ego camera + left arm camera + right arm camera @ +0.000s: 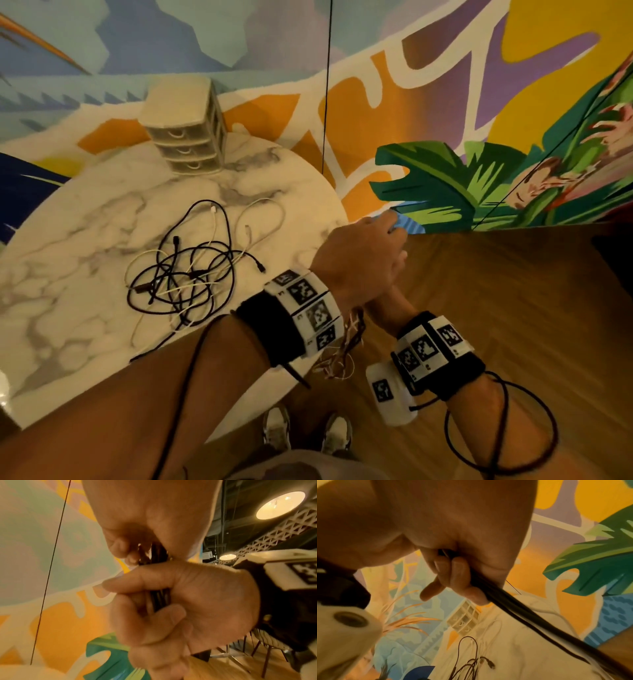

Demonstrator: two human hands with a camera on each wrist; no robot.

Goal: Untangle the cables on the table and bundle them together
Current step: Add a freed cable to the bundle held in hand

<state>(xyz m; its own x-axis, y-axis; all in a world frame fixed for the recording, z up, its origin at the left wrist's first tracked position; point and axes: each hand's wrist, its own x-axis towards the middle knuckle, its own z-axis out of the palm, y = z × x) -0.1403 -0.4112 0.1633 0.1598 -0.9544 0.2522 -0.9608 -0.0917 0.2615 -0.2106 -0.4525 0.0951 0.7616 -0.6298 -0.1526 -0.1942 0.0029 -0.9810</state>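
A tangle of black and white cables (185,270) lies on the round marble table (68,274); it also shows in the right wrist view as the tangle (471,655). Off the table's right edge, both hands meet over the floor. My left hand (376,240) is on top, and its curled fingers (120,547) pinch a folded black cable (158,553). Just below, my right hand (154,601) grips the same black cable (513,604) in its fist (453,577). In the head view the right hand (390,301) is mostly hidden under the left.
A small beige drawer unit (185,137) stands at the table's far edge. A painted mural wall (445,102) rises behind, with a thin black line (325,85) running down it. Wooden floor (513,291) lies to the right, my shoes (277,428) below. Chairs (267,642) stand further off.
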